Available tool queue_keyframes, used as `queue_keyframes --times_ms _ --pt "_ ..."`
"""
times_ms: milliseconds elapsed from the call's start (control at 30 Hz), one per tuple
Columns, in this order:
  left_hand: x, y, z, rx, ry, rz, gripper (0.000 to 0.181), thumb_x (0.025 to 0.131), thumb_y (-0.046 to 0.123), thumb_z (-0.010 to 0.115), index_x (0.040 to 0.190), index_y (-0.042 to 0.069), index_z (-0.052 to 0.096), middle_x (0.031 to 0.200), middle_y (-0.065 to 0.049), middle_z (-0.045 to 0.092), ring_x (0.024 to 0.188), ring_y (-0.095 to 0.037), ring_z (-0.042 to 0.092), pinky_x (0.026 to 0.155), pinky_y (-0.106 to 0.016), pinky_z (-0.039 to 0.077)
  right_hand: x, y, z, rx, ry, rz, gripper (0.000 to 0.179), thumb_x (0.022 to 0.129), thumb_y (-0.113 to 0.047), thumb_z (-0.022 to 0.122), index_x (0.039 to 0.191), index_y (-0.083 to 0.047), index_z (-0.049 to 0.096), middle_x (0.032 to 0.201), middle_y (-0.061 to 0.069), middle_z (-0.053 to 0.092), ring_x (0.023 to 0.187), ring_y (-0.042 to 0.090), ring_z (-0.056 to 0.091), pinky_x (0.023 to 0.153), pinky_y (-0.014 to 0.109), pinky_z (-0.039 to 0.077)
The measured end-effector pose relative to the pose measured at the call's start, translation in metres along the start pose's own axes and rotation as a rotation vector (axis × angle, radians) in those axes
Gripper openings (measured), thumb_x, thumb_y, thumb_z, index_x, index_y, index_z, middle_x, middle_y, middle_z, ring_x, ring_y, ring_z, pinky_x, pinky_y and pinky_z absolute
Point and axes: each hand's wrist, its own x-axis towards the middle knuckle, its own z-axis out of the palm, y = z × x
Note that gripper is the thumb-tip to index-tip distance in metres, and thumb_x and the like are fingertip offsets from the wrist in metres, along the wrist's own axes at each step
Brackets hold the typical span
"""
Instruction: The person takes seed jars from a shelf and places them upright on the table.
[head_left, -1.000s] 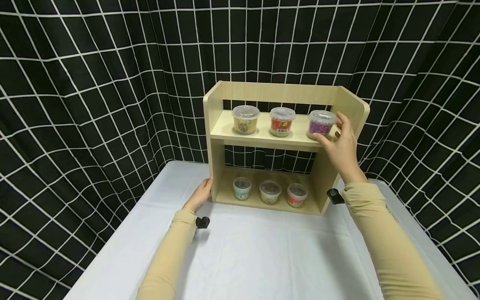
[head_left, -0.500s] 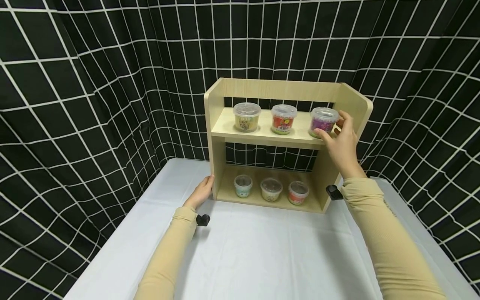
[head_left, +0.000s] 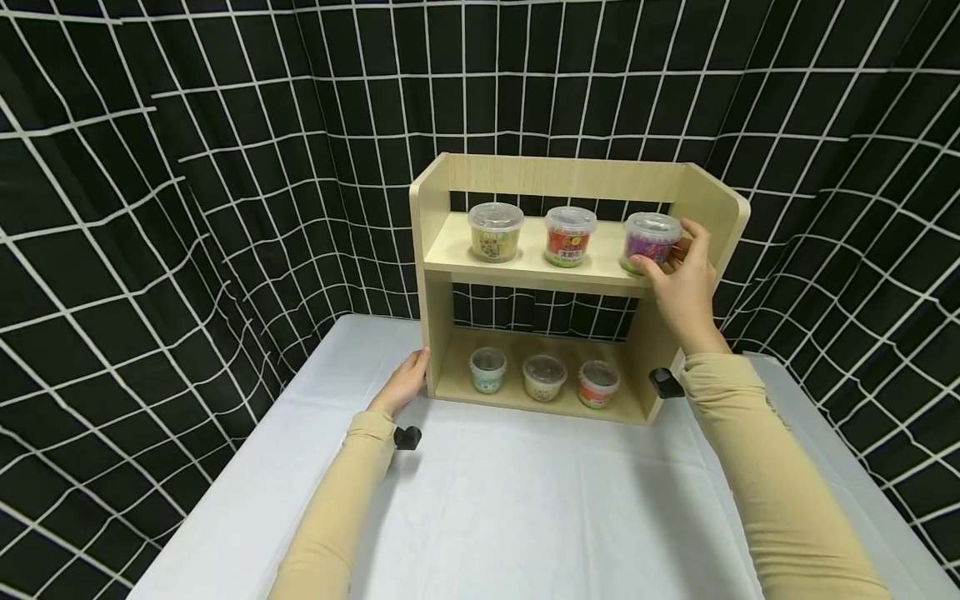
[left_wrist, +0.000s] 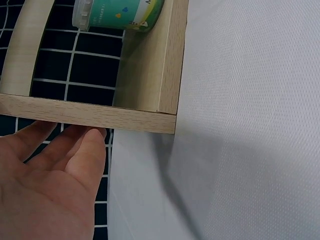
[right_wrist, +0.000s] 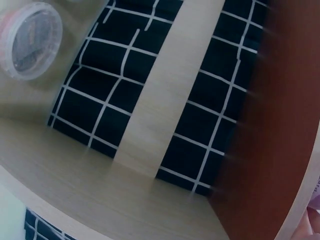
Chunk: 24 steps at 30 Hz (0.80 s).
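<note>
My right hand [head_left: 687, 292] pinches a purple-labelled tub [head_left: 651, 237] with a clear lid, thumb at its front and fingers round its right side. That tub stands at the right end of the upper board of a two-tier wooden shelf [head_left: 570, 177]. In the right wrist view only a bit of the right hand [right_wrist: 311, 225] shows at the lower right corner. My left hand [head_left: 405, 383] rests its fingertips against the shelf's left side panel [left_wrist: 90, 113], low down near the table. Left of the purple tub stand a red tub [head_left: 567, 242] and a yellow tub [head_left: 495, 237].
On the shelf's bottom board stand a teal tub [head_left: 487, 377], a cream tub [head_left: 543, 382] and a red-and-white tub [head_left: 597, 387]. A white cloth covers the table [head_left: 525, 500]. Black curtains with a white grid [head_left: 225, 167] hang behind and at both sides.
The head view has tilted slightly, so the shelf sits a little higher. Both hands keep their places, the right at the purple tub and the left at the side panel.
</note>
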Motion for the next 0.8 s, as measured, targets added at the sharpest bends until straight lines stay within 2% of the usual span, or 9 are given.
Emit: queue_keyframes --times_ms 233,400,533,800 --pt "0.000 -0.003 0.004 0.017 -0.017 -0.013 0.071 0.097 0.055 0.025 0.144 0.001 0.028 0.143 -0.023 0.032 0.119 -0.039 0.045 0.102 -0.044 0.033 -0.009 0.001 -0.002 0.060 0.066 -0.009 0.073 0.082 -0.025 0.072 0.139 -0.014 0.027 0.124 0.014 0.048 0.112 0.019 0.048 0.098 0.027 0.038" --pt "-0.001 0.000 0.003 0.013 -0.012 -0.002 0.069 0.098 0.054 0.025 0.143 0.002 0.029 0.143 -0.022 0.032 0.119 -0.039 0.044 0.103 -0.044 0.032 -0.012 -0.006 -0.002 0.151 0.130 -0.033 0.071 0.080 -0.023 0.074 0.136 -0.018 0.031 0.122 0.011 0.049 0.112 0.015 0.049 0.098 0.025 0.038" --pt "-0.001 0.001 0.001 -0.003 -0.016 -0.015 0.070 0.097 0.055 0.025 0.144 0.003 0.028 0.145 -0.021 0.030 0.120 -0.040 0.044 0.103 -0.044 0.031 -0.016 -0.015 0.001 0.240 0.163 -0.060 0.070 0.077 -0.017 0.077 0.133 -0.016 0.035 0.119 0.009 0.051 0.108 0.015 0.051 0.096 0.024 0.040" --pt "-0.002 0.002 -0.001 -0.016 -0.015 -0.016 0.072 0.096 0.057 0.025 0.144 0.003 0.028 0.144 -0.021 0.031 0.121 -0.039 0.043 0.104 -0.043 0.030 -0.032 -0.024 0.013 0.387 0.140 -0.114 0.072 0.074 -0.005 0.078 0.131 -0.009 0.034 0.122 0.008 0.049 0.108 0.018 0.051 0.095 0.027 0.042"
